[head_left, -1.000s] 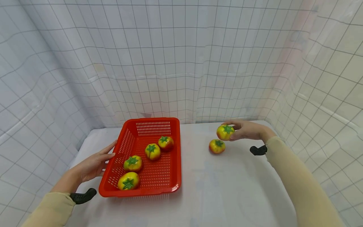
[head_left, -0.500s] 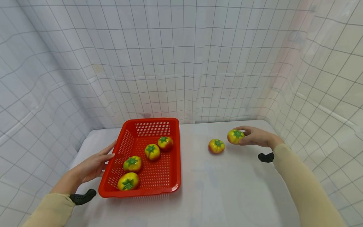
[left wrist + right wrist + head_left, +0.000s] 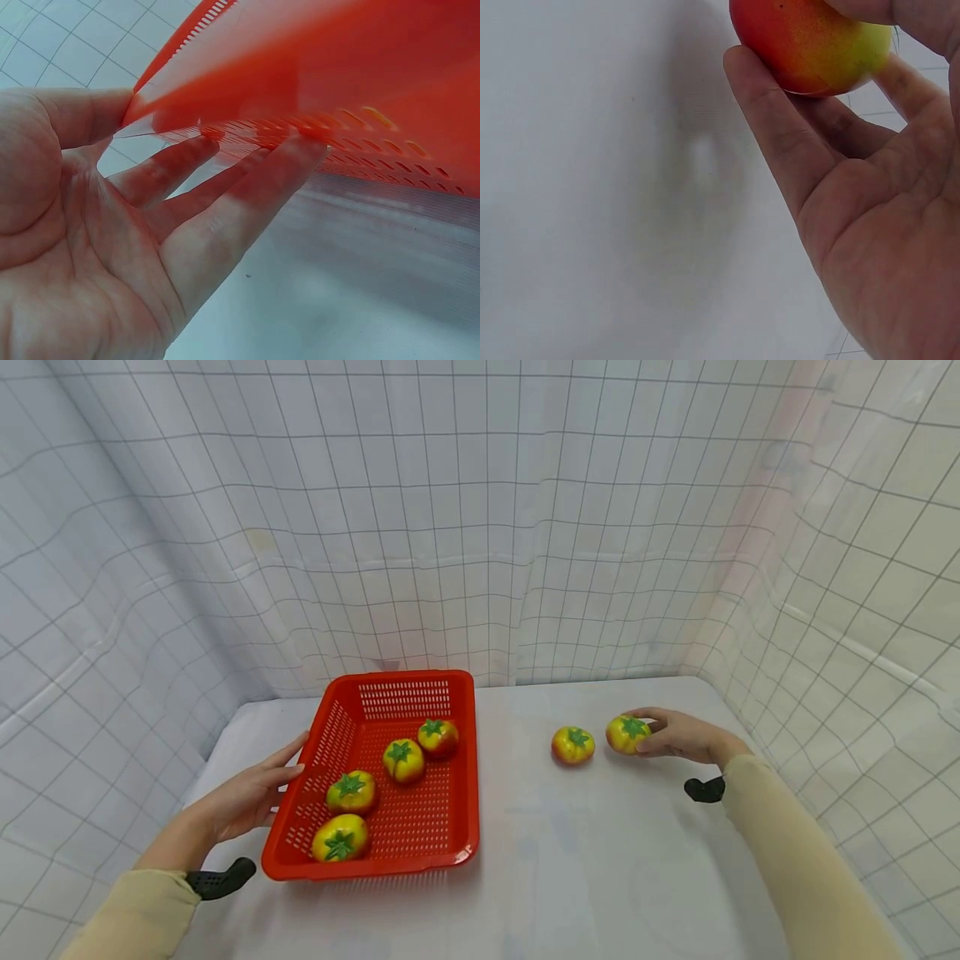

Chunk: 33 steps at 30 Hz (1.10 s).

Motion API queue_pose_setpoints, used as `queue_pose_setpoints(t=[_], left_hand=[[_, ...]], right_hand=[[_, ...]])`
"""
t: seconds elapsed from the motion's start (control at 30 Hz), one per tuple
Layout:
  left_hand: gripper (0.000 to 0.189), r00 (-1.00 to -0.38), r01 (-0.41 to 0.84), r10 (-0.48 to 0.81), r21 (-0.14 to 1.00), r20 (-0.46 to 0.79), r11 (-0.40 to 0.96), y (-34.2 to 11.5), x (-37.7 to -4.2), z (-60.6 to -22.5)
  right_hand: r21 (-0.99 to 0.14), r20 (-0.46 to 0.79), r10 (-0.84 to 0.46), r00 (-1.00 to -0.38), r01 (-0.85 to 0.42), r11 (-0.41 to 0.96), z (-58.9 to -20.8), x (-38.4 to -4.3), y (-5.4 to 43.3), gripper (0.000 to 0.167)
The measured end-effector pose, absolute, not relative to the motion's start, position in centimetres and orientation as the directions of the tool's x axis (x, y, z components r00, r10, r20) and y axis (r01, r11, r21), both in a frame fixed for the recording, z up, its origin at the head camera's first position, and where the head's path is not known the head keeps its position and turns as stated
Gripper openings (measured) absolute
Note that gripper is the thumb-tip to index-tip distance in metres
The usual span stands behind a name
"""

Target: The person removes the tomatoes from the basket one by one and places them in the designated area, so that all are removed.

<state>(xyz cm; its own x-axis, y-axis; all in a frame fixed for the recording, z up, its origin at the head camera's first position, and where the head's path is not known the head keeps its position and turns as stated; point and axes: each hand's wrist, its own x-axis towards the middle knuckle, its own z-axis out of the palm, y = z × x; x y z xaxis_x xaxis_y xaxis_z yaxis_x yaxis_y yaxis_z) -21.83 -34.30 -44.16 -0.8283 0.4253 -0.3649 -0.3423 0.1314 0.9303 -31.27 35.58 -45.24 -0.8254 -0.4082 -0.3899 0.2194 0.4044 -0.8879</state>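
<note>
- I see a plain cream left sleeve (image 3: 135, 910) and a matching right sleeve (image 3: 798, 860)
- A black left wrist piece (image 3: 222, 878), round-ended, marked with small dots
- A black right wrist piece (image 3: 705, 789), curved
- Left hand (image 3: 249, 795) and right hand (image 3: 681, 735) bare

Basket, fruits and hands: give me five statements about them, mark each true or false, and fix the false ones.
1. The red basket has four fruits in it. True.
2. The left hand holds a fruit. False: the left hand touches the basket's left side and holds no fruit.
3. The right hand holds a red-and-yellow fruit. True.
4. Every fruit outside the basket is in a hand. False: one loose fruit sits on the white table, between the basket and the right hand.
5. The fruits in the basket have green leafy tops. True.
</note>
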Motion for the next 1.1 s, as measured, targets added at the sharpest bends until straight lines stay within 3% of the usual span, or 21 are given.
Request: queue_pose_setpoints(t=[1.1], left_hand=[[0.071,-0.83,-0.342,0.42,0.93,-0.367,0.137,-34.2,-21.8,-44.0]], right_hand=[[-0.851,-0.404,-0.39,-0.827,0.184,0.491,-46.9,-31.0,35.6,0.077]])
